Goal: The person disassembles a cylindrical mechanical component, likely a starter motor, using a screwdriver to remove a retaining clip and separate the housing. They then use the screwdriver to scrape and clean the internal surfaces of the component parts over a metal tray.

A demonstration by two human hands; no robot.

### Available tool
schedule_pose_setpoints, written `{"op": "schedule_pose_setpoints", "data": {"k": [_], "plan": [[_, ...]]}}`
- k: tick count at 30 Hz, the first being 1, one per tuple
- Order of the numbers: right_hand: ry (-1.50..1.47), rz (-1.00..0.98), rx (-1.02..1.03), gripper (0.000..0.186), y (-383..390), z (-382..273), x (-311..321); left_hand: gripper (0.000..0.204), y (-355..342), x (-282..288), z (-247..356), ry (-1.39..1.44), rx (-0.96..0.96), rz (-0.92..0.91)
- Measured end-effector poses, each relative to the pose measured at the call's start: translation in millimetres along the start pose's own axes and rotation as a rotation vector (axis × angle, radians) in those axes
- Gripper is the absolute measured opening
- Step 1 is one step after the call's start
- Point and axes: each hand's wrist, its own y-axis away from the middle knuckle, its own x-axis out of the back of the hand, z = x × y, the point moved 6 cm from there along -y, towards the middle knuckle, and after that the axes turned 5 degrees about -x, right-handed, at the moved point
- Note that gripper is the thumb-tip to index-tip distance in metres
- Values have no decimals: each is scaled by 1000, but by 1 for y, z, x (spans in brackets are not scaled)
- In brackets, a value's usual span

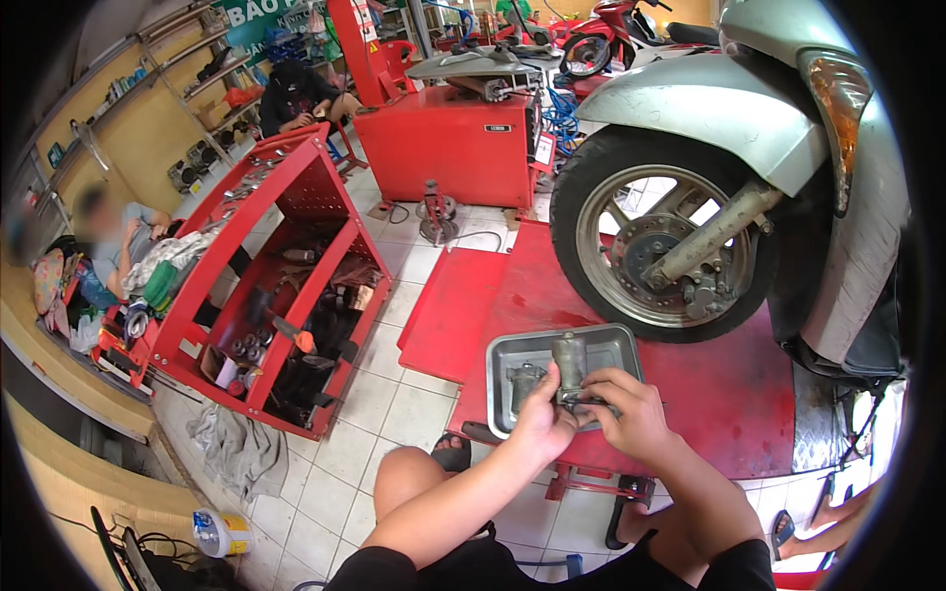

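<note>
A grey cylindrical metal motor part [569, 357] stands nearly upright over a shallow metal tray [619, 345]. My left hand [545, 422] is closed around its lower end, with the thumb along its side. From the right, my right hand [629, 412] has its fingers bent and pinched together at the base of the same part. Whatever small piece those fingertips grip is hidden. Inside the tray, left of the cylinder, lies another grey metal part [524, 378].
The tray rests on a red lift platform [719, 404] beneath a silver scooter's front wheel [662, 251]. To the left stands a red tool cart [286, 286] with a grey rag [236, 448] by it. A red machine [448, 148] and two seated people are farther back.
</note>
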Motion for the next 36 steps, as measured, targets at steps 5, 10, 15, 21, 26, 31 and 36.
{"op": "schedule_pose_setpoints", "data": {"k": [5,10,15,21,26,31,36], "plan": [[-37,11,-23,22,0,2,-2,38,7,-2,1,3,-7,17],[-111,26,-17,21,-1,-2,1,39,7,4,0,7,47,-24],[-91,22,-52,23,6,11,8,41,1,-6,-8,0,53,-65],[-61,-14,4,21,1,15,-8,45,13,-18,8,14,8,7],[-110,-13,-18,20,3,13,-2,42,10,-9,4,48,67,-28],[-135,-46,4,22,4,17,-3,41,16,-20,5,1,28,15],[-294,25,-100,21,-5,13,15,41,10,-10,9,46,43,41]]}}
